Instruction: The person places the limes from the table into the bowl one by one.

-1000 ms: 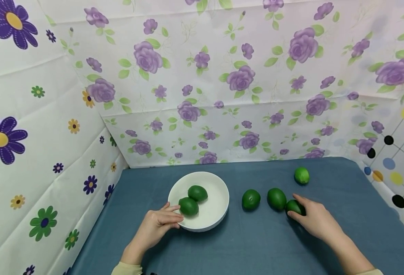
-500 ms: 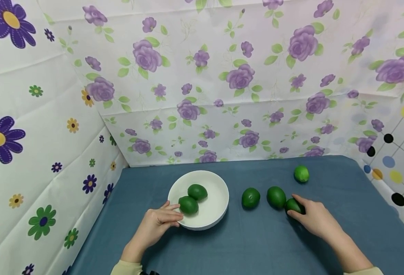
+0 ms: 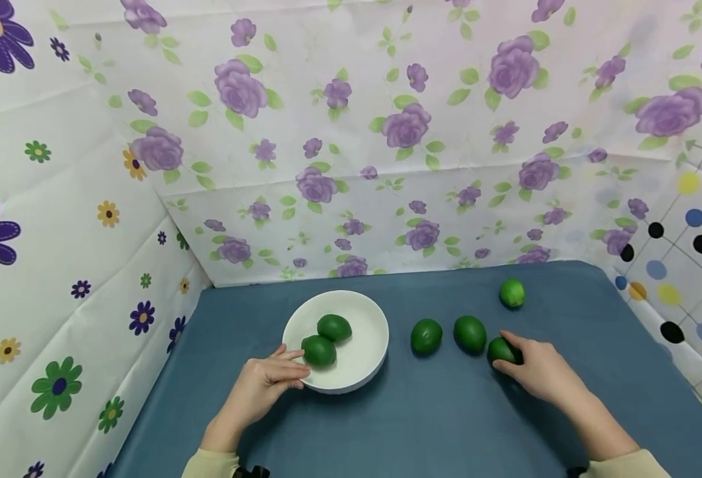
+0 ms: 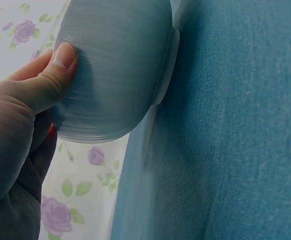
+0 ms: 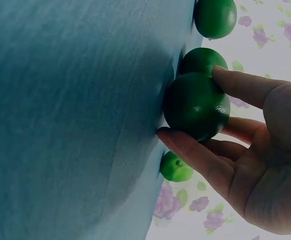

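My left hand (image 3: 267, 382) pinches the near-left rim of a white bowl (image 3: 369, 332), with the thumb against its outer wall, as the left wrist view shows. Inside the bowl, two smooth dark green fruits, oval like limes, lie touching: one nearer (image 3: 318, 352), one behind (image 3: 334, 328). On the right, my right hand (image 3: 539, 368) grips another dark green fruit (image 5: 196, 106) between thumb and fingers, low on the cloth. Just left of it sits a larger-looking dark green fruit (image 3: 470, 334), and farther left another one (image 3: 426, 337).
A lighter green lime (image 3: 512, 293) lies behind my right hand, toward the back of the table. The blue cloth (image 3: 411, 425) covers the table. A flowered curtain (image 3: 351, 133) hangs along the back edge, with patterned sheets at both sides.
The head view has shifted slightly, so everything appears a little farther left and higher. Both hands keep their hold, on the bowl and on the fruit.
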`<state>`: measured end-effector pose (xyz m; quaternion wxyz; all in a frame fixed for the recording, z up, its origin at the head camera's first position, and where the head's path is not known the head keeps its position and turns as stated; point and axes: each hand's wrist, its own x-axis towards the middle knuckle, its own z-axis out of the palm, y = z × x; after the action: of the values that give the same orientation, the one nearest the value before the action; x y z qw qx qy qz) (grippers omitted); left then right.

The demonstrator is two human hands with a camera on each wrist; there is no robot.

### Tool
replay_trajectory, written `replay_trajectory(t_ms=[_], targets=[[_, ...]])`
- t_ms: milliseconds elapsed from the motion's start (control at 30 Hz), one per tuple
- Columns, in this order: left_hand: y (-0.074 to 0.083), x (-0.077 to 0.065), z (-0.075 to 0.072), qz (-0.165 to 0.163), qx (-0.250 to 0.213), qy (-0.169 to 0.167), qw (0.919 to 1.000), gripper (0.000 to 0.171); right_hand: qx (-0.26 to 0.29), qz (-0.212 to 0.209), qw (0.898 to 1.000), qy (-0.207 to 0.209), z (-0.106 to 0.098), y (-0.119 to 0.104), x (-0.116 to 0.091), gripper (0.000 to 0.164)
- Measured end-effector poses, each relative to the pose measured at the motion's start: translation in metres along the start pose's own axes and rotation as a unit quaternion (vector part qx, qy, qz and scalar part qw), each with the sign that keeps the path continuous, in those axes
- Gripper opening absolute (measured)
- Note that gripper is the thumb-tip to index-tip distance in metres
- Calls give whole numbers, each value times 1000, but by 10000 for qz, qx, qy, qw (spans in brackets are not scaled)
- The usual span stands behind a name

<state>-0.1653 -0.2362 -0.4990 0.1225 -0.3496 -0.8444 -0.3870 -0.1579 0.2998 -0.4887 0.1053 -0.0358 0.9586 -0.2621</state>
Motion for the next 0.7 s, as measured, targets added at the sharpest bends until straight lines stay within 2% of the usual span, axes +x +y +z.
replay_trajectory(t_ms=[233,700], targets=[[0,0,-4,-17,-20,56,10000,28,-86,-51,9999,-13,-4,-5,4,81],[0,2,2,23,-65,75,9999,29,-87,67,9999,-19,-3,-1,-3,80]])
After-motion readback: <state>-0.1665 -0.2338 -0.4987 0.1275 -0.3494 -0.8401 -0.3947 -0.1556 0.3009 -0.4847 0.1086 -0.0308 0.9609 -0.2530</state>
